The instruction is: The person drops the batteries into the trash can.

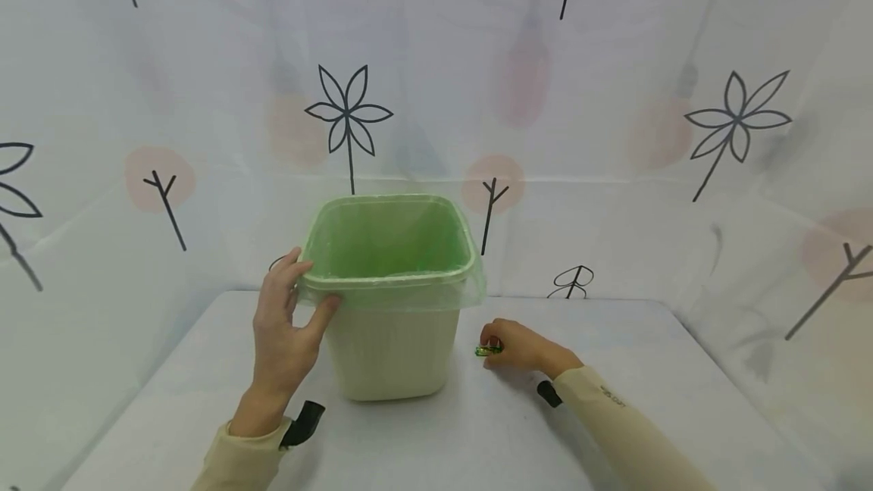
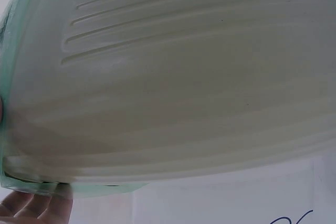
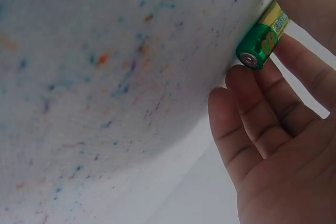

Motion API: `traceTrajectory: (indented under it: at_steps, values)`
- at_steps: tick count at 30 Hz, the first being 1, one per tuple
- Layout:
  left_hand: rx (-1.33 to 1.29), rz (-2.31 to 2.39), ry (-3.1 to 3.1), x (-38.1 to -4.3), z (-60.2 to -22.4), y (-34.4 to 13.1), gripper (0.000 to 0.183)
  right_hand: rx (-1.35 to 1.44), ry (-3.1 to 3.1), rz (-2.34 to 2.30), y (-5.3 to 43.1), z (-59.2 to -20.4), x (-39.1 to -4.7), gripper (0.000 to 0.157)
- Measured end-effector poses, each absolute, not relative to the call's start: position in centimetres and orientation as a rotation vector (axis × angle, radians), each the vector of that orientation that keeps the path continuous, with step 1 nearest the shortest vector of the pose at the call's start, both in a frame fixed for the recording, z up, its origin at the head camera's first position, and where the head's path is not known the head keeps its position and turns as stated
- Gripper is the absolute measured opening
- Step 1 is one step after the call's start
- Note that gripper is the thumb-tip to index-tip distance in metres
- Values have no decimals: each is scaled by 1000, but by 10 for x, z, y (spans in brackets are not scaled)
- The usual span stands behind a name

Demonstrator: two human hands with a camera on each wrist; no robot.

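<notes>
A light green trash bin [image 1: 392, 354] stands upright on the table, lined with a thin green plastic bag [image 1: 409, 296] folded over its rim. My left hand [image 1: 286, 332] grips the bin's left rim over the bag, thumb on the front face and fingers on the side. In the left wrist view the bin's ribbed wall [image 2: 184, 77] fills the frame, with fingertips [image 2: 55, 203] at the bag's edge. My right hand [image 1: 521, 345] is low on the table, right of the bin. Its thumb and fingers pinch a green and gold battery [image 3: 260, 43] against the tabletop.
The white table [image 1: 614, 324] shows small coloured specks up close in the right wrist view. Behind it and at both sides hangs a white curtain [image 1: 436, 97] with plant drawings. Dark straps or mounts [image 1: 302, 424] sit at the wrists.
</notes>
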State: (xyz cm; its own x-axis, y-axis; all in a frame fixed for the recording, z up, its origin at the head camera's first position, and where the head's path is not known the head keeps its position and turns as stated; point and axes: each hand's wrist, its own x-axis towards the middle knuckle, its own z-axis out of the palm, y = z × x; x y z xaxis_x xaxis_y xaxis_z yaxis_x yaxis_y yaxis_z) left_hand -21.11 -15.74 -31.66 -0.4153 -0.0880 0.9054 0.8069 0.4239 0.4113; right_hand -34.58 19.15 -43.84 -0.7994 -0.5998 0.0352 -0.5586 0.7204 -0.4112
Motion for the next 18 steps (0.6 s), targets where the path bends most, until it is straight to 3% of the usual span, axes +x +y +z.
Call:
traceTrajectory:
  at_steps: [18]
  values:
    - [-617, -1147, -1713, -209, -315, -156, 54, -999, 2708, -710, 188, -439, -347, 12]
